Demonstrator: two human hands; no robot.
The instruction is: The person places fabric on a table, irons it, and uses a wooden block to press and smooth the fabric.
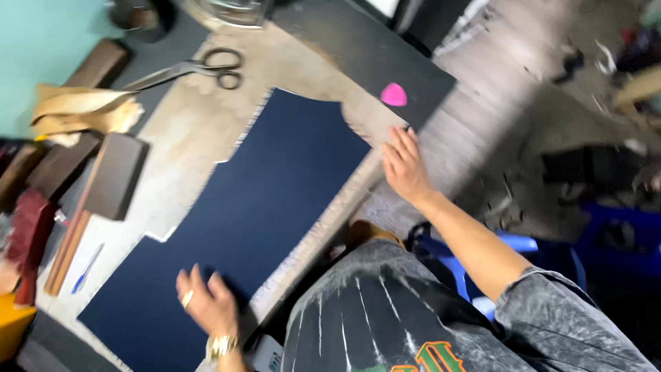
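Head view: navy fabric panel [241, 220] flat on table [193, 131].
Hands: left hand [206, 303] and right hand [405, 165] both open, flat, well apart (near edge).
Handling: probably light, limp; take by edges.

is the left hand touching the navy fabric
Touching: the head view shows the left hand lying flat on the navy fabric, fingers spread.

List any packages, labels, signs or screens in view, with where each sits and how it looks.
No packages, signs or labels show clearly.
Small device: bottom edge, beside the left hand; pale grey, boxy, perhaps with a display, mostly cut off.
Shirt print: on the person's grey shirt, bottom centre; green and orange shapes.
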